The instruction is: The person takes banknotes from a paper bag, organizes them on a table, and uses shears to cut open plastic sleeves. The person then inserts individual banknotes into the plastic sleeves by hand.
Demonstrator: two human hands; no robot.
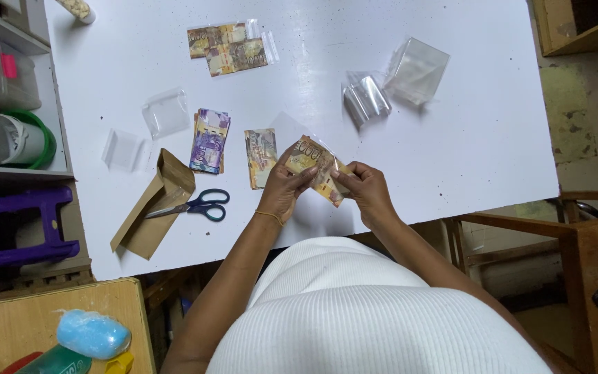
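Held item: a folded tan-and-brown paper banknote, partly inside a clear plastic sleeve, was raised just above the near edge of the white rectangular table. The left hand, wearing a thin gold bracelet, gripped the note's left end between thumb and fingers. The right hand pinched its right end in the same way.

On the table, near the left hand: one tan banknote lying flat; a small stack of purple banknotes; teal-handled scissors resting on a brown paper envelope.

Further off: two clear plastic zip bags at the left; crumpled clear plastic bags at the right; a bagged set of tan banknotes at the far edge.

Beside the table, left: a purple plastic stool.
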